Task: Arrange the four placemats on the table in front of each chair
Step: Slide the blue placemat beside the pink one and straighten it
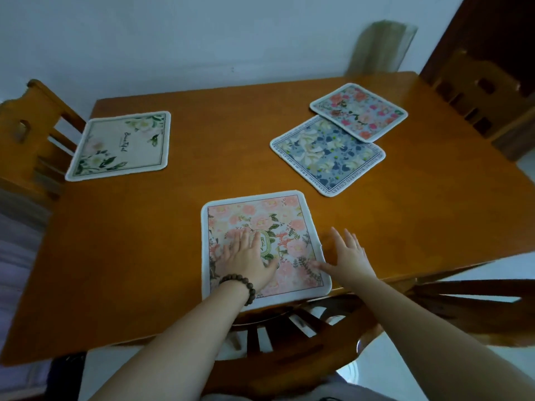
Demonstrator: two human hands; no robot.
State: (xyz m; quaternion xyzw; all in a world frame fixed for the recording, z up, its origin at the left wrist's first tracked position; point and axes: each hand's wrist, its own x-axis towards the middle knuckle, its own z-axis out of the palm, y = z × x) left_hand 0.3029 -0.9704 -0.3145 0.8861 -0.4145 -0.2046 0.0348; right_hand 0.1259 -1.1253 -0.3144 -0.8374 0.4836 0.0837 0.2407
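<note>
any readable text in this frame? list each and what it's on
"RE" and below it "N", partial, rest hidden by the left hand: oval badge on the pink floral placemat.
"BLOSSOM", partly legible, rest of the lettering too blurred: border of the blue floral placemat.
Script wording, too blurred to read: centre of the cream placemat.
Pink-and-blue placemat: no text visible.

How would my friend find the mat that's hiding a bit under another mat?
Start at the wooden table and look to its far right side, where two mats overlap. The blue mat lies nearer, with its far corner tucked under the pink-flowered mat. It's the only mat with big white flowers on dark blue and writing around its border.
</note>
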